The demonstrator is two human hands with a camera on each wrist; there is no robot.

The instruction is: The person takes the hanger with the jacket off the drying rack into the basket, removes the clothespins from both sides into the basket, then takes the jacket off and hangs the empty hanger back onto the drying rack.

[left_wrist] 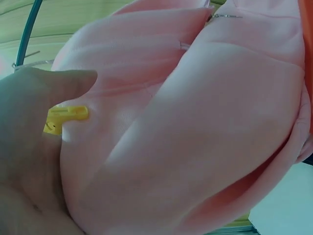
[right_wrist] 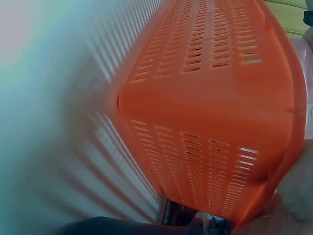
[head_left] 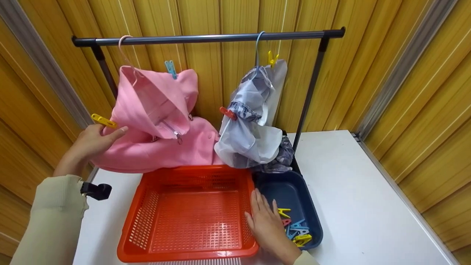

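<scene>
A pink zip-up jacket (head_left: 147,147) hangs from a pink hanger (head_left: 125,51). A yellow clothespin (head_left: 104,120) clips its left edge, and a light blue clothespin (head_left: 170,69) its other shoulder. At that left edge is my left hand (head_left: 90,141), thumb straight beside the yellow clothespin; its other fingers are largely hidden. In the left wrist view, the thumb stands apart from the clothespin (left_wrist: 68,115). My right hand (head_left: 265,222) rests with extended fingers on the right rim of the red perforated basket (head_left: 128,217), whose inside shows no contents.
A white and grey-patterned garment (head_left: 241,136) hangs on a blue hanger (head_left: 257,49) with red and yellow clothespins. Both hangers hook over a dark rail (head_left: 206,38). A navy tub (head_left: 312,206) with several clothespins (head_left: 296,232) stands right of the basket on the white table (head_left: 353,206).
</scene>
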